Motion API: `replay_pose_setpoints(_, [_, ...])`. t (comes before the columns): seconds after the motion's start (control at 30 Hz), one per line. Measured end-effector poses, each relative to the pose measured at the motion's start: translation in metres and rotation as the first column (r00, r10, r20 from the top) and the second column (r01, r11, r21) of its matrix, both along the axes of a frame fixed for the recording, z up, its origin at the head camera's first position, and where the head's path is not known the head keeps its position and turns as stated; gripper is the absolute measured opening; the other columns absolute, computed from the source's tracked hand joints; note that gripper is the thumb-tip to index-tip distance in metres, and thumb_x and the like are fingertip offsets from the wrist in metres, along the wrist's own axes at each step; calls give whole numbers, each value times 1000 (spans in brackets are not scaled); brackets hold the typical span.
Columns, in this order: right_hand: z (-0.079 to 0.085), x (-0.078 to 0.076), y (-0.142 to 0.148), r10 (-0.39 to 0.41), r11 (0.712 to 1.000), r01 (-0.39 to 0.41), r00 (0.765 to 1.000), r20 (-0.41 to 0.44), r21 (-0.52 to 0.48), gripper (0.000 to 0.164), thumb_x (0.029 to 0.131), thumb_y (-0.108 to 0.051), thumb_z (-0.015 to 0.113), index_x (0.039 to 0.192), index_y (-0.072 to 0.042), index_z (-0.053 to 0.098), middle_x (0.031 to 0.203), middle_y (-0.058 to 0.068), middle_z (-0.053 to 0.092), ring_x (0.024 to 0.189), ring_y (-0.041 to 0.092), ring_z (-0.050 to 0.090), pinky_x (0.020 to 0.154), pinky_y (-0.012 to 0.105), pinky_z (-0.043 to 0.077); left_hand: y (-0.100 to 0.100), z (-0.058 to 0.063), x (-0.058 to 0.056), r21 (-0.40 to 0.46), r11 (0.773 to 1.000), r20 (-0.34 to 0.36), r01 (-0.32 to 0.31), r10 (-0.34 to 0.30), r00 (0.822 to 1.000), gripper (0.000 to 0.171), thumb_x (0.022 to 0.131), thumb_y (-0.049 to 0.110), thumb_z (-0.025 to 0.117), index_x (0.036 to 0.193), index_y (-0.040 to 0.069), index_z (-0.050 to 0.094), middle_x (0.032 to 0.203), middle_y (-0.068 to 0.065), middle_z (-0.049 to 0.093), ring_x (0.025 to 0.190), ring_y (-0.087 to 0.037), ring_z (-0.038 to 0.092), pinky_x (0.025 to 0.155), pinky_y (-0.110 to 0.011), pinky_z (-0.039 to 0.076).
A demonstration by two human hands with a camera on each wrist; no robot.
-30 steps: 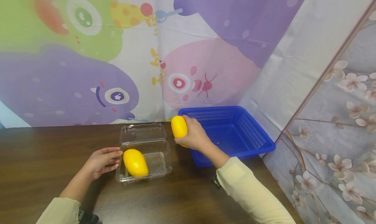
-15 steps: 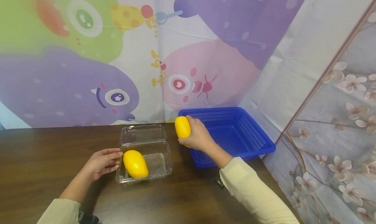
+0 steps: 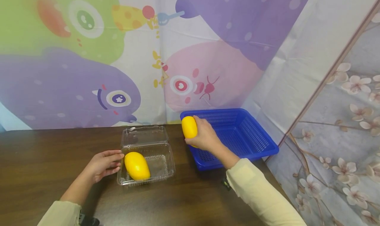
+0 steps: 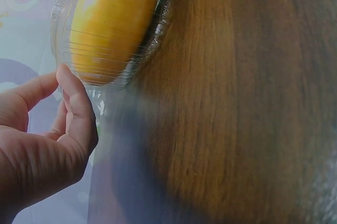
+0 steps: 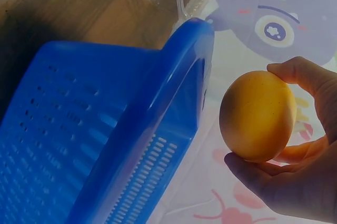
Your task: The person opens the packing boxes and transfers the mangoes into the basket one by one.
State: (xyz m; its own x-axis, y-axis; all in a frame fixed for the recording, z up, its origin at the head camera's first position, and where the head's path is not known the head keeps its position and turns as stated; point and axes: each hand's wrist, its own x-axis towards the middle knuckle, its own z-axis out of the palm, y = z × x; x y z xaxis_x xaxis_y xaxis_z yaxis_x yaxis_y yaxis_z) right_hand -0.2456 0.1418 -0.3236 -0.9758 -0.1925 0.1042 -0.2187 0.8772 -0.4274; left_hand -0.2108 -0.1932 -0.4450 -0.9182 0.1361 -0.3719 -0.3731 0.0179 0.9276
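My right hand (image 3: 205,135) grips a yellow mango (image 3: 189,127) between thumb and fingers, over the near-left rim of a blue plastic basket (image 3: 267,147). In the right wrist view, the held mango (image 5: 258,116) appears end-on, apart from the basket (image 5: 131,113). A second mango (image 3: 137,166) lies in the left part of a clear plastic clamshell box (image 3: 161,163), whose lid is folded back. My left hand (image 3: 102,165) pinches the box's left edge with thumb and index finger, as the left wrist view shows through the hand (image 4: 58,134) beside the mango (image 4: 113,29).
The brown wooden table (image 3: 166,203) carries the box and the basket. A cartoon-printed cloth (image 3: 142,54) hangs directly behind its far edge. To the right, a floral panel (image 3: 335,147) stands along the table's side.
My right hand has moved slightly right with the mango, from between box and basket to over the basket's rim. The left hand and the box stay in place.
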Motion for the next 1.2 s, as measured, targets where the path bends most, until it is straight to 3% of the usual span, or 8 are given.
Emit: replay_pose_setpoints(1.2, [-6,-8,50,-67,998,67,998,6,7,91,68,-27,75,143,-1,30,135,24,45,112,35,48,89,50,49,-1,-1,0,-12,1000,-4,12,-12,1000,60,89,27,63,133,-5,38,90,7,61,75,-9,58,70,-22,57])
